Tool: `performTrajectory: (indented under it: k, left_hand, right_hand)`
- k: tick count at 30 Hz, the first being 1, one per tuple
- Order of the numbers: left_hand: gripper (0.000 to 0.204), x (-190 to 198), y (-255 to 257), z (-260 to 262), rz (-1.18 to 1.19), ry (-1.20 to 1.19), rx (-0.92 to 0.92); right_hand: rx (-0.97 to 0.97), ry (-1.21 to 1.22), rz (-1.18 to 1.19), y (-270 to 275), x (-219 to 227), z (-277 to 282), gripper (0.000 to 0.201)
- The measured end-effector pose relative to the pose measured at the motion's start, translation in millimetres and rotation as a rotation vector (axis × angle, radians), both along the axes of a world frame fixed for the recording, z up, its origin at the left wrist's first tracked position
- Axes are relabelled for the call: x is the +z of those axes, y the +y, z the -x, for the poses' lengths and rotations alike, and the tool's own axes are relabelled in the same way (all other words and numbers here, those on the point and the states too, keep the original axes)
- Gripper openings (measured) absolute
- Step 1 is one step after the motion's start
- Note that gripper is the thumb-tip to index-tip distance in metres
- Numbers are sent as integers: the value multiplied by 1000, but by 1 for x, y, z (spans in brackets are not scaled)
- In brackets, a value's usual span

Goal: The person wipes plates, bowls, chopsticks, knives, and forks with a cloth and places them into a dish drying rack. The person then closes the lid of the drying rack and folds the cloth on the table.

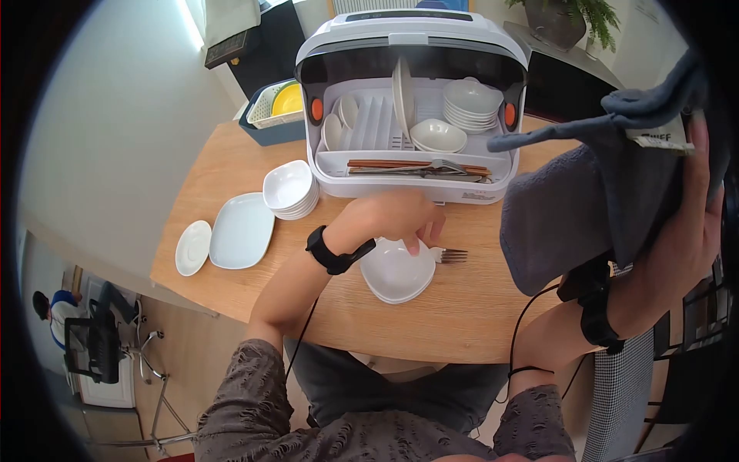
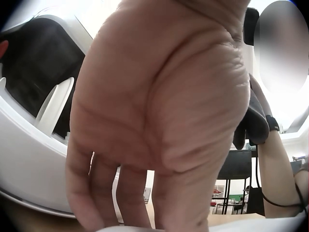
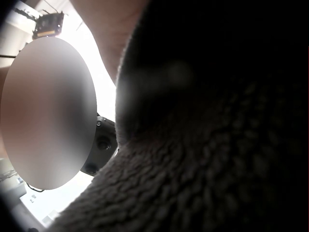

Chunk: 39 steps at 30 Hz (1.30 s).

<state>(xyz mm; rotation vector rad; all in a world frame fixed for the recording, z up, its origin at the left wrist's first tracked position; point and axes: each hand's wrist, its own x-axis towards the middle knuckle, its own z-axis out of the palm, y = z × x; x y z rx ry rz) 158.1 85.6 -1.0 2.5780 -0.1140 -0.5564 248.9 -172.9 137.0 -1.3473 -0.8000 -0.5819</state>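
Pale wooden surface (image 1: 477, 331) carries a white plastic dish cabinet (image 1: 369, 187). Front-right of cabinet: grey-blue plush cloth (image 1: 548, 212), gripped by right hand (image 1: 697, 219). Directly before cabinet: left hand (image 1: 406, 215), fingers extended, over stacked rounded white bowls (image 1: 396, 277) and silver metal fork (image 1: 454, 256).

head view downward, wrist views close

A green plant (image 1: 602, 18) stands in a grey pot (image 1: 556, 28).

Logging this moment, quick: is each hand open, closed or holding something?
Left hand: at the white bowl; whether it grips the rim cannot be told.
Right hand: closed, holding the gray cloth.
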Motion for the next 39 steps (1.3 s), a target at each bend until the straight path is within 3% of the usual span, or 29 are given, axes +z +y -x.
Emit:
performTrajectory:
  k: [7,9,12,16,22,23,24,25,26,28,30,32,33,34,36,37,39]
  left_hand:
    - [31,-4,8,0,-3,-45,14]
    - [27,-6,8,-2,-15,-78,-33]
    - [22,0,6,0,-63,-102,-25]
    - [19,3,9,2,-88,-220,-39]
    - [14,37,12,18,-23,-348,-58]
    - [14,43,13,21,6,-488,-45]
    - [15,46,16,24,34,-628,-32]
    - [19,46,24,23,27,-792,-81]
    - [19,53,23,29,27,-795,-79]
    - [21,74,20,42,3,-829,119]
    - [22,79,24,49,82,-909,107]
    - [19,90,20,61,194,-903,213]
    - [19,94,17,65,193,-906,215]
    - [18,97,13,69,234,-874,244]
    - [16,98,8,71,278,-844,277]
    - [19,98,6,71,224,-912,244]
    - [21,96,6,70,168,-981,211]
  right_hand:
    - [-162,-140,56,15,10,13,57]
    - [-279,7,-29,27,18,32,60]
    - [-384,-51,4,18,10,27,62]
    - [-360,71,-62,21,16,31,61]
    - [-35,-11,165,4,7,16,62]
    - [2,67,68,11,0,16,43]
    - [40,146,-29,18,-5,15,34]
    - [193,100,24,18,-6,11,35]
    - [195,97,25,22,-6,12,35]
    - [181,253,172,31,-3,15,38]
    - [229,201,175,42,-8,12,41]
    - [44,264,255,51,-11,12,42]
    - [193,224,255,54,-12,19,42]
    - [195,221,257,60,-12,25,42]
    - [484,218,367,70,-13,37,44]
    - [438,187,542,69,-10,41,45]
    - [461,99,599,77,-20,39,44]
